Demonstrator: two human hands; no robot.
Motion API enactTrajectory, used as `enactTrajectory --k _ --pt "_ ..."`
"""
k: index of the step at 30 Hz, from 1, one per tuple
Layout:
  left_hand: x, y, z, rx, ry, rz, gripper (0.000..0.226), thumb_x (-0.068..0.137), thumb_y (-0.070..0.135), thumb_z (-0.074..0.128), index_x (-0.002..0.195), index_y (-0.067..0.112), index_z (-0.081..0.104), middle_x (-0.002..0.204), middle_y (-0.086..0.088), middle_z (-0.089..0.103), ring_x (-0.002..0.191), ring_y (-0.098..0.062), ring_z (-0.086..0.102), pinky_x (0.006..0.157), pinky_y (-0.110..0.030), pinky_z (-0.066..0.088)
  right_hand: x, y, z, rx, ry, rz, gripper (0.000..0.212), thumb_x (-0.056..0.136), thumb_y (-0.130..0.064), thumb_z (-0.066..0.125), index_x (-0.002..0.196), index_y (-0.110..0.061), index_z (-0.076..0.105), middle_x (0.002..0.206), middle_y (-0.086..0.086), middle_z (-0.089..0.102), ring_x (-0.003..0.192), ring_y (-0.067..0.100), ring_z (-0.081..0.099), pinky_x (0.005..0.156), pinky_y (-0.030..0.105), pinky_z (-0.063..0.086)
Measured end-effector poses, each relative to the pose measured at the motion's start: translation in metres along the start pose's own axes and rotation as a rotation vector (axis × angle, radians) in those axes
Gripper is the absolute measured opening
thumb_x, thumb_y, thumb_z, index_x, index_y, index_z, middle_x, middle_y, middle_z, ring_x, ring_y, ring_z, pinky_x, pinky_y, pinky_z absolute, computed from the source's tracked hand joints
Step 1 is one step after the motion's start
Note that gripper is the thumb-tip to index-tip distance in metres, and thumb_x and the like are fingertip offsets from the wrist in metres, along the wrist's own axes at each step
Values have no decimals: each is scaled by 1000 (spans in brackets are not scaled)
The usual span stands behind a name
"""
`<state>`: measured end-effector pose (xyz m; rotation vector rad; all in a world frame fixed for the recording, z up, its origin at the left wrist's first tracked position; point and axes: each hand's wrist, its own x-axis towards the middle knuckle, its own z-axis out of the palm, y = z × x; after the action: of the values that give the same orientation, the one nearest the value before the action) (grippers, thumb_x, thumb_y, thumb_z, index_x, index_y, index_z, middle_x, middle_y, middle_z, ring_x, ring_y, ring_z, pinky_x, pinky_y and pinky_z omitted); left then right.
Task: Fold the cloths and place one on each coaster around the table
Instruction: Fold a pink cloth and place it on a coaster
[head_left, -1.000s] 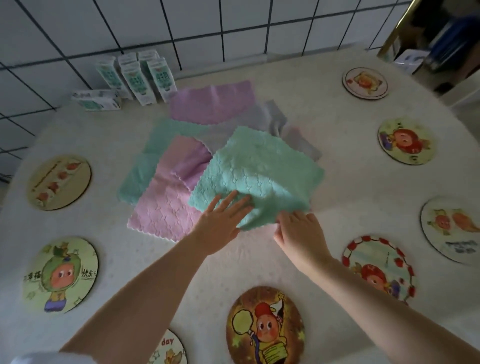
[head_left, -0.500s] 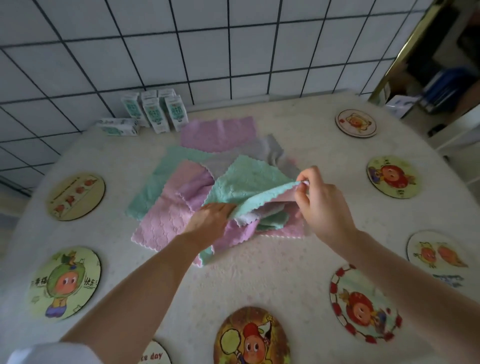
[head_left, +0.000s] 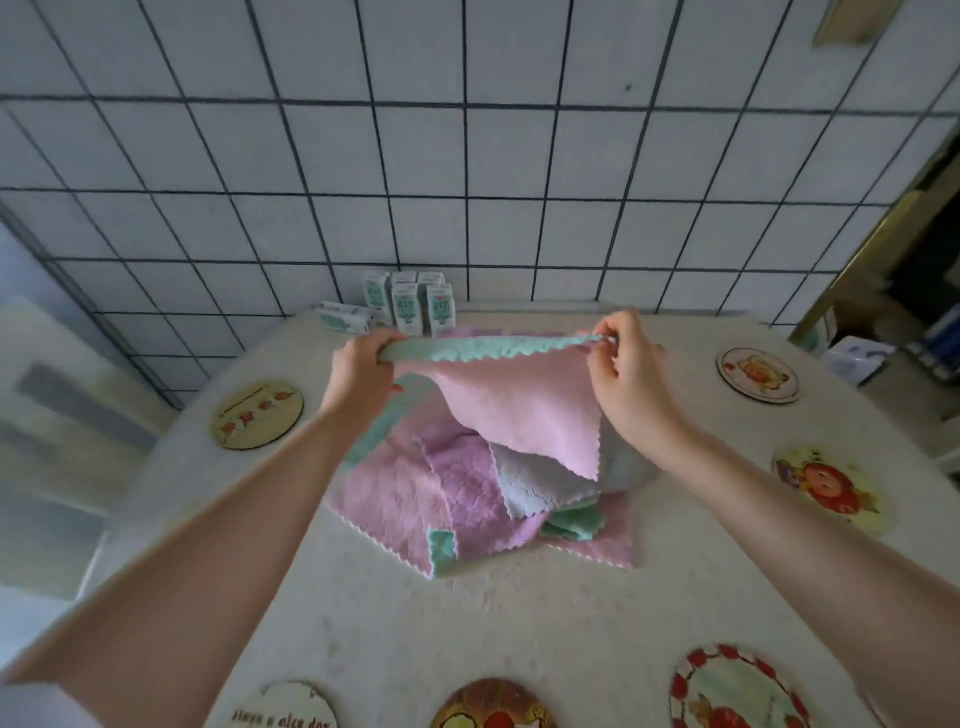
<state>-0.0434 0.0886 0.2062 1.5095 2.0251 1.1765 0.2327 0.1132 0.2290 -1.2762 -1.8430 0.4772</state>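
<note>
Both hands hold a cloth (head_left: 524, 410) up above the table, green on its top edge and pink on the side facing me. My left hand (head_left: 358, 371) grips its left corner and my right hand (head_left: 623, 369) pinches its right corner, so the cloth hangs stretched between them. Below it lies a pile of cloths (head_left: 441, 499) in pink, purple, grey and green, spread on the table (head_left: 467, 623). Round picture coasters ring the table: one at the left (head_left: 257, 415), one at the far right (head_left: 758, 375), one at the right (head_left: 831, 488) and three along the near edge (head_left: 737, 691).
Several small green-and-white cartons (head_left: 408, 306) stand at the table's back edge against the tiled wall (head_left: 467, 156); one lies flat beside them. A gold-framed doorway (head_left: 883, 223) and a cluttered room lie to the right.
The green cloth has been lifted off the pile and pulled taut between both hands at chest height. The camera has tilted upward, showing more wall.
</note>
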Motion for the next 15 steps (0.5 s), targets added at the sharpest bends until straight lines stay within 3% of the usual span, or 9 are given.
enactTrajectory --k 3,6,8,11,15 --pt "-9 0 -50 82 143 17 46 78 -12 43 108 12 70 99 -8 68 82 -19 58 70 -25 46 11 -33 18 103 -38 -89 8 89 -9 44 89 -15 41 88 -4 64 44 7 40 47 26 36" --pt "-31 -7 -101 132 253 14 50 80 -11 38 110 14 69 93 -5 65 78 -20 56 66 -27 50 12 -65 43 139 -83 -160 8 89 -10 43 88 -18 40 79 -4 62 44 9 37 49 33 36" --pt "-49 -21 -131 173 314 19 49 79 -12 40 111 12 69 98 -3 65 82 -19 57 62 -20 48 4 -87 60 185 -153 -210 6 91 -10 43 90 -15 39 93 -1 67 41 11 36 46 29 34" --pt "-82 -60 -168 316 382 86 44 76 -12 52 108 12 69 104 -6 69 96 -24 60 82 -21 40 -20 -115 86 194 -256 -293 4 93 -10 42 91 -11 39 113 -2 65 41 11 40 41 16 30" --pt "-135 -112 -189 442 342 107 41 74 -13 56 106 8 70 102 -8 70 97 -25 60 87 -23 38 -63 -118 123 218 -360 -261 6 90 -9 46 90 -14 42 113 -4 66 42 6 45 42 13 30"
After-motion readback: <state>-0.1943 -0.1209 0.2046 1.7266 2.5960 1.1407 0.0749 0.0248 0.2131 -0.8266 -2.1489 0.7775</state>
